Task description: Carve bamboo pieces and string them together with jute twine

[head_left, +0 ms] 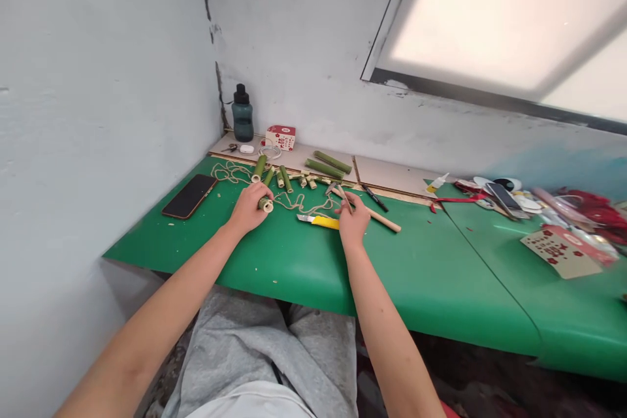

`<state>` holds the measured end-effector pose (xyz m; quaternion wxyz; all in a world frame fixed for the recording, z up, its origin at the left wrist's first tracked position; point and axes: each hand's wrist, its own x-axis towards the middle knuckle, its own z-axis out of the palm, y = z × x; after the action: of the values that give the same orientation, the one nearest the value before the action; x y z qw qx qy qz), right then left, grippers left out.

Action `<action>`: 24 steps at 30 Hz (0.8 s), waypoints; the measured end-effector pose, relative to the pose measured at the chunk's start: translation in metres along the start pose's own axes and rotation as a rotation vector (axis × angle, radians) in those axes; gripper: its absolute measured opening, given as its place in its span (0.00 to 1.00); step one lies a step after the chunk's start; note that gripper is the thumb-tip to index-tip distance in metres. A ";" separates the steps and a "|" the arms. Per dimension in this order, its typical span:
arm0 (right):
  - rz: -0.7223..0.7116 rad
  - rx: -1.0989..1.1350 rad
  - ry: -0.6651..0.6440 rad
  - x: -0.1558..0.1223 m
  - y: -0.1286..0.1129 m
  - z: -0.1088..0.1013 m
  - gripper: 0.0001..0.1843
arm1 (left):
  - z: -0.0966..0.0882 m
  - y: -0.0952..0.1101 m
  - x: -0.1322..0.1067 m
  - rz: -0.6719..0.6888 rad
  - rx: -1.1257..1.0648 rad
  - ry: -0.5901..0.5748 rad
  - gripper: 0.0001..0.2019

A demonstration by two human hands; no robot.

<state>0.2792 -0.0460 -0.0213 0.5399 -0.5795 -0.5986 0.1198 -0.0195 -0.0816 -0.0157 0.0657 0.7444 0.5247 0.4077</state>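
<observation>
My left hand (249, 209) is closed around a short bamboo tube (266, 205), its pale hollow end facing me. My right hand (353, 219) pinches what looks like a thin stick (345, 197), partly hidden by the fingers. Beneath that hand, a hammer (385, 219) with a wooden handle lies on the green table. A yellow utility knife (324, 222) rests just left of the right hand, blade pointing left. Twine (300, 207) winds over the tabletop between the hands. Beyond them lie several cut bamboo pieces (285, 179) and two longer bamboo lengths (324, 168).
A phone (190, 196) lies at the left. At the back stand a water bottle (242, 114) and a red-white box (281, 138). A black marker (375, 198) and a small glue bottle (437, 183) are right of the hammer. Clutter and a patterned card (558, 251) occupy the right side.
</observation>
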 end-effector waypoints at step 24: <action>-0.157 0.655 -0.030 0.036 -0.088 -0.001 0.22 | -0.001 0.017 0.049 0.056 0.035 -0.185 0.20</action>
<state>0.2399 -0.0429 0.0650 0.6960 -0.3257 -0.5791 0.2724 -0.0019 -0.0483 0.0207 0.0894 0.7942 0.5026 0.3297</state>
